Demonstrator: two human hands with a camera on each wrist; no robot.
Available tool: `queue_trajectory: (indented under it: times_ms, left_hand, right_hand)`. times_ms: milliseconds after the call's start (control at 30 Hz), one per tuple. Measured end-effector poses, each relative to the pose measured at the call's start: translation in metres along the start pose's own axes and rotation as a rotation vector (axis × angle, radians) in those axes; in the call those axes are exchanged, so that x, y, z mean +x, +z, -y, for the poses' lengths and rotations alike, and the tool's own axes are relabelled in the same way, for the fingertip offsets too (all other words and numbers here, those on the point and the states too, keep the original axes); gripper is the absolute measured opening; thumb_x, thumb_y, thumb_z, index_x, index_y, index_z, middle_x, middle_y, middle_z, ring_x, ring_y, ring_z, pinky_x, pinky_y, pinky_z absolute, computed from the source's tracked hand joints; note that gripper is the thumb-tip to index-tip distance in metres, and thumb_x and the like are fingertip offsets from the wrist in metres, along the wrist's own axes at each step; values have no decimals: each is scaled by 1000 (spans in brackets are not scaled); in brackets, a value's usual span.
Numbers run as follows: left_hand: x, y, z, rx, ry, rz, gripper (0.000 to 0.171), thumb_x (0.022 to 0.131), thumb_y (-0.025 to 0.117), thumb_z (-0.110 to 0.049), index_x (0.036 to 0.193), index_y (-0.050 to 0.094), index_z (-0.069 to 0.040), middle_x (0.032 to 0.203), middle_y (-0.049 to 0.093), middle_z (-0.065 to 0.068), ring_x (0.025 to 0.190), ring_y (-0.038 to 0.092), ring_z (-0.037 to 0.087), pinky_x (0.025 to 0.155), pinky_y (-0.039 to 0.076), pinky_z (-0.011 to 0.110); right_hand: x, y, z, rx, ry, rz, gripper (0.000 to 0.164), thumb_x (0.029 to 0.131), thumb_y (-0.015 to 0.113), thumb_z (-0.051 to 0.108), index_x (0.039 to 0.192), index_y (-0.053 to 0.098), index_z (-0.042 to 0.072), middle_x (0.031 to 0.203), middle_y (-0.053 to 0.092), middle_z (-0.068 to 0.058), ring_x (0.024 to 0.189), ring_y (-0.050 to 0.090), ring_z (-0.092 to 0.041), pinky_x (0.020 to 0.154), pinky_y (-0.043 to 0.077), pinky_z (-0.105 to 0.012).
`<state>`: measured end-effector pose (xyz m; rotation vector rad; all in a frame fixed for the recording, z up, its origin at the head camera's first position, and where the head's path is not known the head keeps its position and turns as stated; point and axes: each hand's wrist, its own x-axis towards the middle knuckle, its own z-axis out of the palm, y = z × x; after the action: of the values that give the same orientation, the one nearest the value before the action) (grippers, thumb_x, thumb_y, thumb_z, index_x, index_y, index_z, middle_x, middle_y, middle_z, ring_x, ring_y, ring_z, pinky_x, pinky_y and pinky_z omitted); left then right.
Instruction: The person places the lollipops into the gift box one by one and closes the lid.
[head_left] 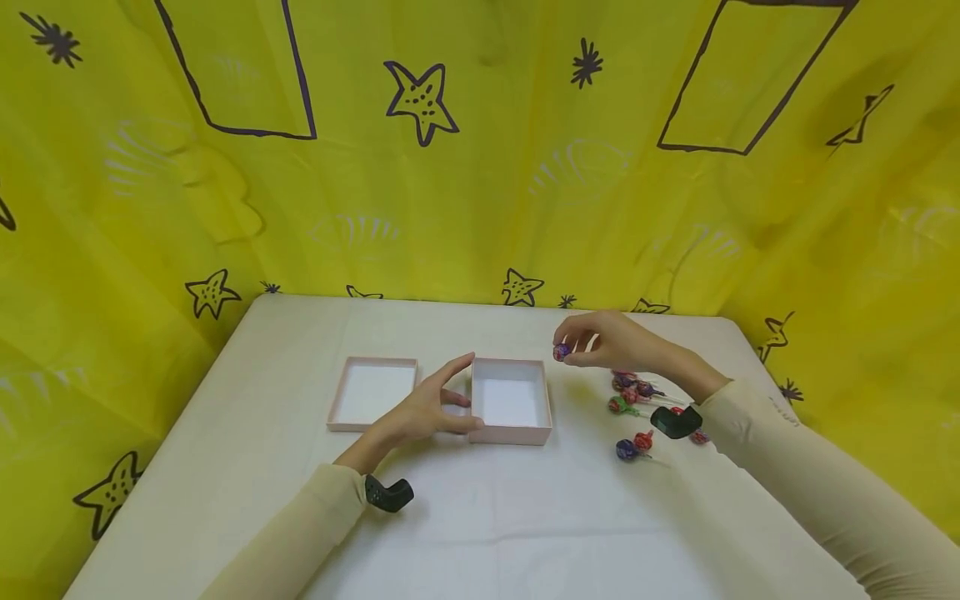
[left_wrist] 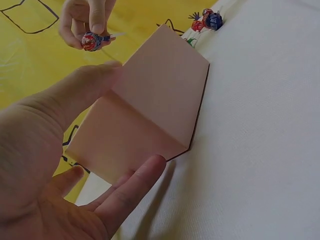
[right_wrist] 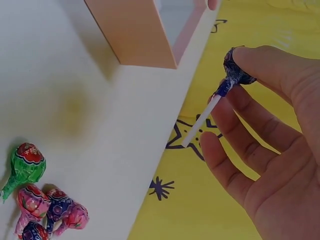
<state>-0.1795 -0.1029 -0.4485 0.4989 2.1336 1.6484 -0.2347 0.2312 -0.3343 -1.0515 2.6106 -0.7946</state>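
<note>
An open pink box (head_left: 512, 434) with a white inside stands in the middle of the table. My left hand (head_left: 435, 406) holds it at the left side, thumb by the front corner and a finger reaching the back corner. In the left wrist view the thumb (left_wrist: 85, 82) lies along the rim of the box (left_wrist: 160, 85). Right of the box, above the table, my right hand (head_left: 611, 340) pinches a lollipop (head_left: 562, 352) in a dark blue and red wrapper. Its white stick (right_wrist: 201, 121) points away from the thumb in the right wrist view.
Left of the box lies a shallow pink-edged lid (head_left: 372, 393), white inside up. Several wrapped lollipops (head_left: 624, 406) lie on the right under my right forearm, with a blue one (head_left: 626, 450) nearer the front. A yellow patterned curtain (head_left: 480, 208) hangs behind the white table (head_left: 480, 517).
</note>
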Motion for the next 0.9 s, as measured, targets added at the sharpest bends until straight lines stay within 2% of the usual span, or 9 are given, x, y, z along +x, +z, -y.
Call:
queue_trajectory:
  times_ms: [233, 467, 900]
  left_hand:
    - [3, 2, 1, 48, 20, -1, 108, 79, 91, -21, 164, 25, -23, 167, 28, -1, 117, 64, 23, 96, 51, 43]
    - [7, 5, 3, 67, 22, -30, 105, 80, 91, -21, 163, 27, -22, 166, 30, 1, 116, 65, 24, 102, 47, 52]
    - [4, 10, 5, 34, 10, -96, 103, 80, 91, -22, 162, 29, -24, 166, 30, 4, 117, 64, 28, 90, 57, 42]
  right_hand:
    - [4, 5, 3, 7, -5, 9, 19, 93, 76, 11, 112, 74, 15, 105, 73, 4, 87, 68, -14, 78, 58, -35]
    - [16, 13, 14, 37, -24, 42, 18, 93, 76, 11, 111, 75, 14, 104, 73, 5, 88, 67, -14, 79, 58, -37]
    - [46, 45, 32, 57, -80, 100, 19, 93, 77, 13, 111, 74, 15, 98, 72, 6, 87, 65, -13, 77, 57, -30]
